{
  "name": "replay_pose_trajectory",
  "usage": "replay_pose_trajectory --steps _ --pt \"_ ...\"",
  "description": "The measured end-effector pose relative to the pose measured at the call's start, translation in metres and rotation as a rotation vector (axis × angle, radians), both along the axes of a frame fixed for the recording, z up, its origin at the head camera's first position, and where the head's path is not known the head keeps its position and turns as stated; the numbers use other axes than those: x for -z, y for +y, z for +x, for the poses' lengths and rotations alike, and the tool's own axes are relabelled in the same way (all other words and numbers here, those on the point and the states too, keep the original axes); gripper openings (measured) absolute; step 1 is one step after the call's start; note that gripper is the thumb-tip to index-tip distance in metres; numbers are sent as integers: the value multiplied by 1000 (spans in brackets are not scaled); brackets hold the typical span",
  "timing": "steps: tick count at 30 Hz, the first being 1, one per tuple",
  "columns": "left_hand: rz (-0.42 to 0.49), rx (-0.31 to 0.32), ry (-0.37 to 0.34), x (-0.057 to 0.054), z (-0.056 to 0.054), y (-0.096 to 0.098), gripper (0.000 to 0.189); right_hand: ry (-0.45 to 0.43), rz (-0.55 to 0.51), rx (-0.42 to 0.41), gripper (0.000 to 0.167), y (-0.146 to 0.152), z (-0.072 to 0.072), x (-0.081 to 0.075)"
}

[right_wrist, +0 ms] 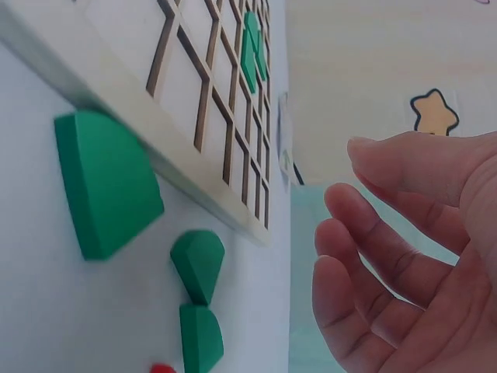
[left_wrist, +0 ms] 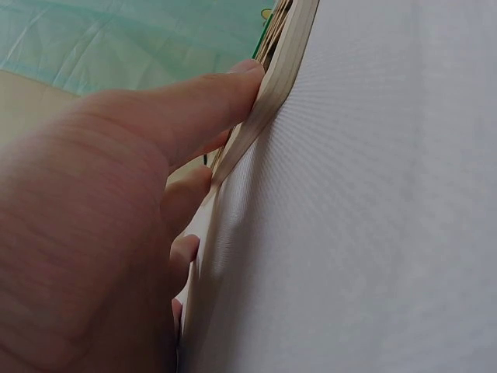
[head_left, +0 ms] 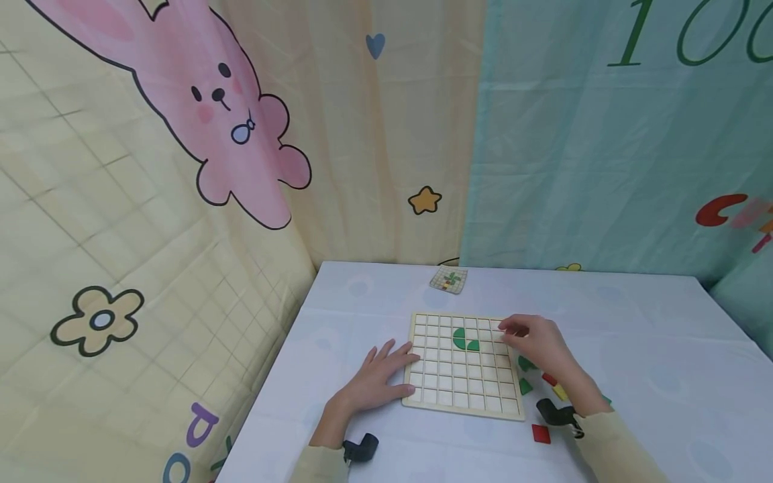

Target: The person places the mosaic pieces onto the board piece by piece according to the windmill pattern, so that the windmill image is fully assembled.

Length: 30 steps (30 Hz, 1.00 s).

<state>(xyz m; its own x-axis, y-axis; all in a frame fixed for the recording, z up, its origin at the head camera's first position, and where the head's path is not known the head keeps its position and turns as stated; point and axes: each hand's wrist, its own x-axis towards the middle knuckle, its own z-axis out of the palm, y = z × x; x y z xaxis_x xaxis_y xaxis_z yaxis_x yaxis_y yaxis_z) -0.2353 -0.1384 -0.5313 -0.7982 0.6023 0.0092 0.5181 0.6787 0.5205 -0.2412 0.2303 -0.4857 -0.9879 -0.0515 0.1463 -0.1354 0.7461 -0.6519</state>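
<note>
A pale wooden grid board lies on the table, with green quarter-round pieces set in cells above its middle. My left hand rests at the board's left edge, fingers spread; up close in the left wrist view, thumb and fingertips touch the frame. Over the upper right corner hovers my right hand. In the right wrist view its fingers are loosely bent, thumb apart from them, and nothing is between them. Beside the board's right edge lie loose green pieces.
Right of the board, near the right forearm, are red pieces and a yellow piece. A small patterned card lies behind the board. The white-covered table meets printed curtains at the back and left.
</note>
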Motion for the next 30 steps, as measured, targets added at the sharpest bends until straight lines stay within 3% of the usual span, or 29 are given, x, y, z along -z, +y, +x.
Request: replay_pose_trajectory --steps 14,30 --pt "3 5 -1 0 0 0 60 5 20 56 26 31 3 -8" --pt "-1 1 4 -2 1 1 61 -22 52 75 29 64 3 -1"
